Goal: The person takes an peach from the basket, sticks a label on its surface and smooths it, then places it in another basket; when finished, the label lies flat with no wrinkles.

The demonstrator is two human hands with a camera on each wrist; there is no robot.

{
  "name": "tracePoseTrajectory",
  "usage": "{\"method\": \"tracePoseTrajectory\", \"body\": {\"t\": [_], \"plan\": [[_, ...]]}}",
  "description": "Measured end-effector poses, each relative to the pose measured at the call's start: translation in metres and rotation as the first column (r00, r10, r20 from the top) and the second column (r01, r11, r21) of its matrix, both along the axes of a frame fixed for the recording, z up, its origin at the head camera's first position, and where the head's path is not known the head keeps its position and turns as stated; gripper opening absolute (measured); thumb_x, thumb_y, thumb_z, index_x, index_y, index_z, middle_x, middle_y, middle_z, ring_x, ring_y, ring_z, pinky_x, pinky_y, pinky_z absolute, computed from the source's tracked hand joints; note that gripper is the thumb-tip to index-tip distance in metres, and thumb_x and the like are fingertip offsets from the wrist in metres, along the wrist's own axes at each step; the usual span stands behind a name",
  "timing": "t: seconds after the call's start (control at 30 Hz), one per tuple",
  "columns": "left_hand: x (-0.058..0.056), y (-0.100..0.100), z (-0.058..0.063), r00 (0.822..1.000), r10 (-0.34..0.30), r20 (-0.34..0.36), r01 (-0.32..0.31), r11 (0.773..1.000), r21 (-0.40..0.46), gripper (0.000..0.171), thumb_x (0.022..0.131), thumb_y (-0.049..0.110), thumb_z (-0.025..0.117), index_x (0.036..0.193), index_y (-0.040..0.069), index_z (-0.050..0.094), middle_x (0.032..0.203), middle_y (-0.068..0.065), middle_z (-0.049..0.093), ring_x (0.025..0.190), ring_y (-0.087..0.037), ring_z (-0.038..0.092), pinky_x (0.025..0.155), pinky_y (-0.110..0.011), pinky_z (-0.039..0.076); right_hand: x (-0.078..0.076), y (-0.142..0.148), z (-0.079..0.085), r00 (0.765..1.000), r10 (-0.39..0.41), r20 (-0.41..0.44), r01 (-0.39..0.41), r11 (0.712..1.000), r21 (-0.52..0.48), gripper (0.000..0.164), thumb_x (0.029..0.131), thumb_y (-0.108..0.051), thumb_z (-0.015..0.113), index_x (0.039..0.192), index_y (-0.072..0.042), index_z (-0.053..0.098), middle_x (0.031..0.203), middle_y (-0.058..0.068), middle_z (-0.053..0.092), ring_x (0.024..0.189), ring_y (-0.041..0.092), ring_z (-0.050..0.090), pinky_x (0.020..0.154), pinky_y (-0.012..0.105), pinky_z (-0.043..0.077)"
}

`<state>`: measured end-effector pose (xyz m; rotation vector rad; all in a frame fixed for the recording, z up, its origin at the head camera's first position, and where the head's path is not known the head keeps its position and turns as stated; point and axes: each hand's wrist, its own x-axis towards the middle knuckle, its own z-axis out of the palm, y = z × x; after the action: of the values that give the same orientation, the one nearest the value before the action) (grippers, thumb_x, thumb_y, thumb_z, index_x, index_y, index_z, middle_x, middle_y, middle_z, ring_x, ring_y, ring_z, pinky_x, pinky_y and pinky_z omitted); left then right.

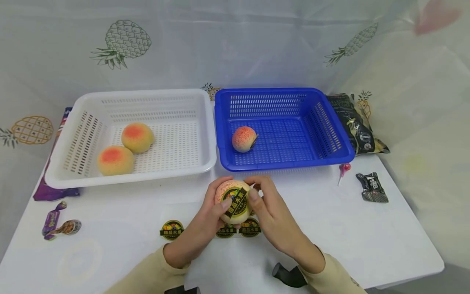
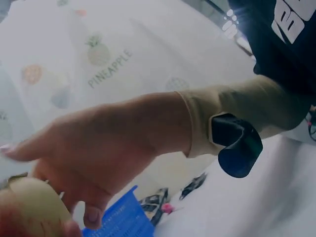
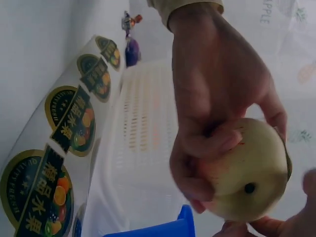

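Note:
In the head view my left hand (image 1: 211, 212) grips a pale peach (image 1: 222, 192) with speckled red skin above the table, thumb across its front. A round black-and-gold fruit label (image 1: 236, 202) is on the peach. My right hand (image 1: 277, 220) touches the peach's right side with its fingertips, thumb near the label's edge. The right wrist view shows the left hand (image 3: 217, 94) curled round the peach (image 3: 247, 173), whose dark hollow faces the camera. The right hand (image 2: 103, 143) appears in the left wrist view with its thumb stretched out. Below the hands lies a label sheet (image 1: 191, 210).
A white basket (image 1: 176, 175) with two yellow-orange peaches (image 1: 115, 160) stands left. A blue basket (image 1: 286, 166) with one red peach (image 1: 243, 139) stands right. Wrapped sweets (image 1: 51, 220), a lollipop (image 1: 344, 168), a black packet (image 1: 372, 188) and a snack bag (image 1: 352, 122) lie around.

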<state>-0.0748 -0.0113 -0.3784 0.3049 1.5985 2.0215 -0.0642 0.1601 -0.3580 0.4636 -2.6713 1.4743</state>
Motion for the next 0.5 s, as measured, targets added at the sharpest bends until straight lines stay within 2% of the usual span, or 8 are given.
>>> {"method": "tracePoseTrajectory", "body": {"t": [0.07,0.13,0.33,0.43,0.5], "plan": [[0.0007,0.0014,-0.0003,1.0,0.026,-0.003,-0.027,0.999,-0.036,0.04,0.094,0.033,0.037,0.131,0.036,0.02,0.12,-0.009,0.037,0.098,-0.023,0.049,0.076,-0.041,0.045,-0.0005,-0.0034,0.0004,1.0,0.019,-0.017,-0.018,0.995,0.094,0.02,0.096,-0.026,0.036,0.114,-0.018,0.039,0.099,-0.004,0.04,0.086,0.011,0.042,0.07,0.025,0.039],[0.0023,0.0028,-0.0016,0.999,0.041,-0.032,-0.043,0.997,-0.066,0.039,0.095,0.034,0.037,0.13,0.034,0.022,0.121,-0.006,0.037,0.102,-0.021,0.046,0.078,-0.038,0.044,-0.0012,-0.0066,-0.0005,1.0,0.02,-0.018,-0.017,0.991,0.136,0.021,0.095,-0.03,0.038,0.112,-0.017,0.037,0.099,-0.003,0.039,0.085,0.009,0.042,0.068,0.023,0.039],[0.0053,0.0035,-0.0059,0.991,0.022,-0.129,-0.034,0.996,-0.085,0.037,0.096,0.03,0.035,0.13,0.033,0.02,0.12,-0.006,0.037,0.094,-0.023,0.048,0.066,-0.043,0.048,-0.0024,-0.007,-0.0025,1.0,0.014,0.005,-0.014,0.996,0.093,0.019,0.096,-0.03,0.033,0.107,-0.016,0.039,0.098,-0.005,0.045,0.085,0.007,0.047,0.073,0.025,0.041],[0.0054,0.0031,-0.0079,0.985,0.003,-0.175,-0.019,0.996,-0.091,0.038,0.097,0.027,0.033,0.132,0.032,0.018,0.118,-0.008,0.037,0.09,-0.023,0.048,0.063,-0.041,0.048,-0.003,-0.0043,-0.0035,1.0,0.019,-0.002,-0.019,0.996,0.093,0.016,0.097,-0.026,0.03,0.107,-0.017,0.038,0.097,-0.005,0.047,0.087,0.008,0.048,0.076,0.026,0.041],[0.0056,0.0024,-0.0089,0.982,-0.012,-0.191,-0.004,0.996,-0.084,0.038,0.097,0.026,0.031,0.133,0.031,0.017,0.119,-0.009,0.036,0.089,-0.023,0.048,0.063,-0.039,0.049,-0.0049,-0.0015,-0.0057,1.0,0.003,0.017,-0.004,0.997,0.071,0.015,0.098,-0.025,0.028,0.104,-0.017,0.039,0.096,-0.004,0.048,0.085,0.009,0.049,0.073,0.026,0.042]]}}
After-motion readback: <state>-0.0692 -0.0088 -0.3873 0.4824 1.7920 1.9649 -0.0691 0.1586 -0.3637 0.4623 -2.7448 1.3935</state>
